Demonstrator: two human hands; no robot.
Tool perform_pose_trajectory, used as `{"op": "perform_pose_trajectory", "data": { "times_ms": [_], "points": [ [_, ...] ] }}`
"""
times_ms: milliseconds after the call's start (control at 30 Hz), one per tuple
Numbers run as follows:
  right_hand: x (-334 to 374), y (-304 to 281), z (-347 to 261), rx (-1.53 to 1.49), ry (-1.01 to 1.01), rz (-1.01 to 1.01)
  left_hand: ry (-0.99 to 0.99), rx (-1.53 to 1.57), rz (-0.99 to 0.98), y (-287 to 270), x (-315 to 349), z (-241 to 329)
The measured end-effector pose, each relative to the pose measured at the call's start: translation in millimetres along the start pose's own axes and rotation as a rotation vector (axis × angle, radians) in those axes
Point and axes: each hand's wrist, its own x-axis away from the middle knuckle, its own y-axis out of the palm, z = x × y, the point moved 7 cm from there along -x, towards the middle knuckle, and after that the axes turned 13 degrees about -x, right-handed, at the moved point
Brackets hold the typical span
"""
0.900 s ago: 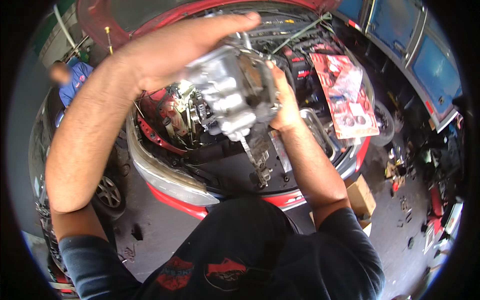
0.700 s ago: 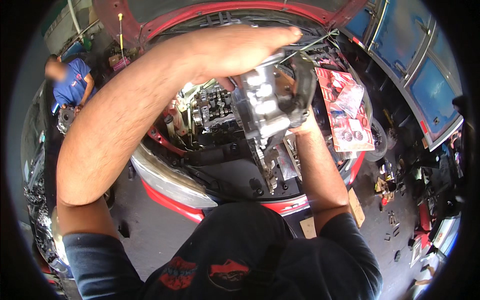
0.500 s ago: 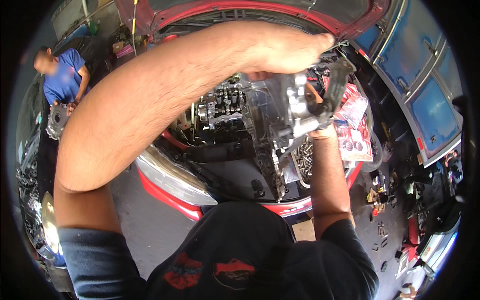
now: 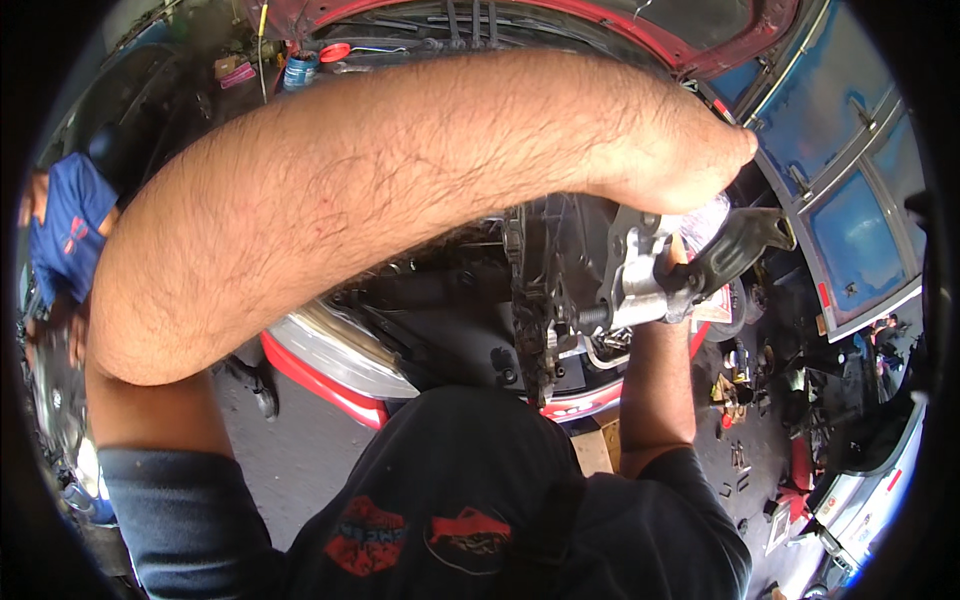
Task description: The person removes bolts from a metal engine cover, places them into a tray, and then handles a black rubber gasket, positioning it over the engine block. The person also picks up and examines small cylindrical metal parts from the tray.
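Observation:
Held up in front of me is a metal engine cover (image 4: pixel 535 280), seen nearly edge-on, with a silver cast bracket (image 4: pixel 637 285) and a black curved arm (image 4: pixel 735 255) on it. My left hand (image 4: pixel 685 150) reaches across and is closed over its upper end; the fingers are mostly hidden behind the hand. Lower down, my right hand (image 4: pixel 679 250) supports the cover from behind the bracket, largely covered by it. Beneath both lies the open engine bay of a red car, whose front trim panel (image 4: pixel 440 330) is black. My left forearm hides much of the engine.
A person in a blue shirt (image 4: pixel 75 215) stands at the left beside another car. The red hood (image 4: pixel 740 40) is raised at the back. Blue cabinet doors (image 4: pixel 860 240) line the right side. Tools and parts (image 4: pixel 740 390) litter the floor at right. A blue container (image 4: pixel 300 70) stands behind my forearm.
Both my hands have shifted the engine cover and bracket to the right and nearer, and the bracket has turned. My left forearm now covers more of the engine. The other person appears farther left.

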Motion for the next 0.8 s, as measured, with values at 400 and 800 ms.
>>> {"op": "perform_pose_trajectory", "data": {
  "times_ms": [400, 800],
  "points": [
    [14.8, -12.7, -26.9, 0.142, -0.008, 0.055, 0.086, 0.034, -0.031, 16.2, -12.4, 40.9],
    [35.3, -10.8, -51.7, 0.21, -0.015, 0.041, 0.172, 0.569, 0.656, 46.7, 12.0, -1.1]
  ]
}}
